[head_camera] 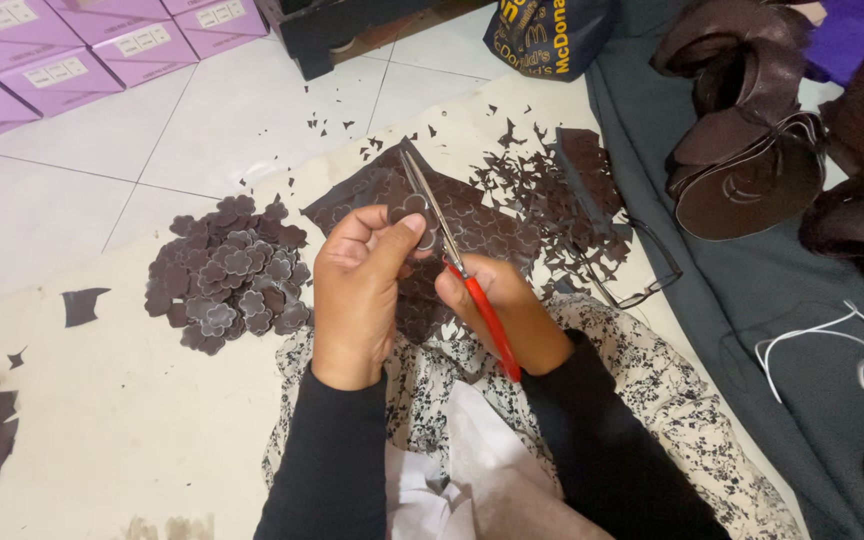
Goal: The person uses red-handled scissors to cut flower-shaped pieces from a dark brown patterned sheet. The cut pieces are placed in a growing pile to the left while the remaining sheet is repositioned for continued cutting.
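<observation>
Step in hand, as I read it: cutting a flower shape out of dark brown sheet.

Left hand [357, 290]: grip closed, thumb and fingers pinching a small flower piece [413, 207] held up over the lap. Right hand [500, 305]: grip wrapped round the red handles of the scissors [452, 262]. Blades are narrow and nearly together, tips pointing away past the flower piece and lying against its edge.

Next move, my judgement: turn the piece a little with the left fingers so the blades follow the next curve of the petal; short snips, tight radius, thumb sits close to the blade line.

Around:
- stamped sheet [472, 225] with flower outlines lies on the floor just beyond the hands, partly under them
- pile of cut flowers [232, 275] to the left, well apart from the scissors
- offcuts [552, 190] scattered right of the sheet
- eyeglasses [647, 270] on the edge of the grey cloth [752, 320], near the right wrist
- dark shoe uppers [752, 150] further right; white cord [822, 340] on the cloth
- purple boxes [72, 50] stacked top left

In the way: nothing between blades and piece. The eyeglasses are closest to the right forearm.
</observation>
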Demonstrator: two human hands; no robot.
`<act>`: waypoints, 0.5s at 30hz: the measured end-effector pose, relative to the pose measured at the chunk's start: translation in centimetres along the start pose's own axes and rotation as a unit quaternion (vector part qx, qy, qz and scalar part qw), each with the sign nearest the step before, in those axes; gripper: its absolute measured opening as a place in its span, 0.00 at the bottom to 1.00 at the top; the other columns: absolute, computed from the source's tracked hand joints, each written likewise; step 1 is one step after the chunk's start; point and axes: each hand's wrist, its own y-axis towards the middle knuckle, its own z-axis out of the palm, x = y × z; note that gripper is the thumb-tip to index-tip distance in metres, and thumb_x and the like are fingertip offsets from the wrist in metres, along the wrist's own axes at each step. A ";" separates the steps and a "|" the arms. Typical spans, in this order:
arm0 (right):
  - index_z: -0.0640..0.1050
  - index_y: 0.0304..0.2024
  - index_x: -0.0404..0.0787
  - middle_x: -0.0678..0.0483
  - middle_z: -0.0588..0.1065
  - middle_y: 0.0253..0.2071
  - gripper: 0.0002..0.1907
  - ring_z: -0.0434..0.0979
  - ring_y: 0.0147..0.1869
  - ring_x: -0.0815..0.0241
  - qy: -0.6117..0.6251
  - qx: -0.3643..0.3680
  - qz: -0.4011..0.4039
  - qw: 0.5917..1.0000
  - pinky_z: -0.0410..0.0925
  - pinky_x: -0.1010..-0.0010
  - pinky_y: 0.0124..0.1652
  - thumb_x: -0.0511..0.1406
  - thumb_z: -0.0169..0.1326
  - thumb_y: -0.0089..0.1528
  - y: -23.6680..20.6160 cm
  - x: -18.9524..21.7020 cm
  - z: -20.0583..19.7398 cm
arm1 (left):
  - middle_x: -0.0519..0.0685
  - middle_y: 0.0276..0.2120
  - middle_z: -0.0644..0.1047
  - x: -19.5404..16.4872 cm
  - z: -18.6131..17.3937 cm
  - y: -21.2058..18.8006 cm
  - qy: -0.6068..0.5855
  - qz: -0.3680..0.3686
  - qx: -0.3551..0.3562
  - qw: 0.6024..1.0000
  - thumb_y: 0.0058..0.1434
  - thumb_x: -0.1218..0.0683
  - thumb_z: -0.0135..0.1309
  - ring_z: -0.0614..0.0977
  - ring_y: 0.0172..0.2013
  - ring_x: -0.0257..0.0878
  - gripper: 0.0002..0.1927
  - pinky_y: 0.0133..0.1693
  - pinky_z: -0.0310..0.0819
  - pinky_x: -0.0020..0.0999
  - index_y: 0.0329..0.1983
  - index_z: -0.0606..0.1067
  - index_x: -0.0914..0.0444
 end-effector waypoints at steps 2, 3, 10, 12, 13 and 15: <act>0.70 0.31 0.42 0.67 0.60 0.25 0.22 0.56 0.28 0.75 -0.033 0.006 -0.013 0.999 0.54 0.77 0.26 0.51 0.50 0.69 0.0 -0.2 -0.2 | 0.44 0.32 0.81 -0.1 -0.1 0.0 -0.005 0.003 0.005 1.000 0.65 0.59 0.58 0.77 0.29 0.27 0.06 0.33 0.67 0.22 0.43 0.78 0.66; 0.69 0.30 0.43 0.67 0.60 0.24 0.22 0.56 0.28 0.74 -0.041 0.007 -0.011 0.999 0.54 0.76 0.26 0.52 0.49 0.68 0.0 -0.2 -0.2 | 0.43 0.31 0.81 -0.1 -0.2 0.0 -0.007 0.004 0.008 1.000 0.66 0.59 0.58 0.75 0.28 0.26 0.07 0.32 0.66 0.22 0.44 0.79 0.66; 0.64 0.24 0.45 0.66 0.59 0.22 0.25 0.54 0.27 0.73 -0.068 -0.005 0.010 0.998 0.53 0.75 0.25 0.52 0.50 0.68 0.2 -0.4 0.2 | 0.43 0.31 0.79 0.0 -0.4 0.1 0.031 0.045 -0.018 0.998 0.67 0.60 0.58 0.73 0.28 0.26 0.05 0.31 0.65 0.21 0.42 0.79 0.68; 0.65 0.24 0.45 0.66 0.59 0.22 0.24 0.54 0.27 0.73 -0.070 0.002 0.009 0.998 0.54 0.75 0.25 0.51 0.50 0.68 0.2 -0.3 0.1 | 0.44 0.31 0.79 -0.1 -0.6 0.1 0.052 0.050 -0.021 0.997 0.68 0.60 0.58 0.74 0.28 0.27 0.05 0.31 0.66 0.21 0.43 0.79 0.68; 0.65 0.24 0.45 0.66 0.59 0.22 0.24 0.54 0.27 0.74 -0.071 0.005 0.008 0.997 0.54 0.75 0.25 0.51 0.50 0.68 0.1 -0.2 0.0 | 0.45 0.31 0.79 -0.2 -0.5 0.2 0.044 0.041 -0.017 0.998 0.67 0.59 0.57 0.77 0.29 0.28 0.06 0.32 0.69 0.22 0.43 0.78 0.68; 0.66 0.25 0.44 0.66 0.59 0.22 0.23 0.55 0.26 0.73 -0.065 0.005 0.026 0.998 0.53 0.75 0.24 0.50 0.51 0.68 0.1 -0.1 0.0 | 0.46 0.32 0.81 -0.3 -0.5 0.3 0.029 0.021 -0.010 0.999 0.67 0.59 0.55 0.82 0.31 0.30 0.06 0.33 0.76 0.23 0.43 0.76 0.67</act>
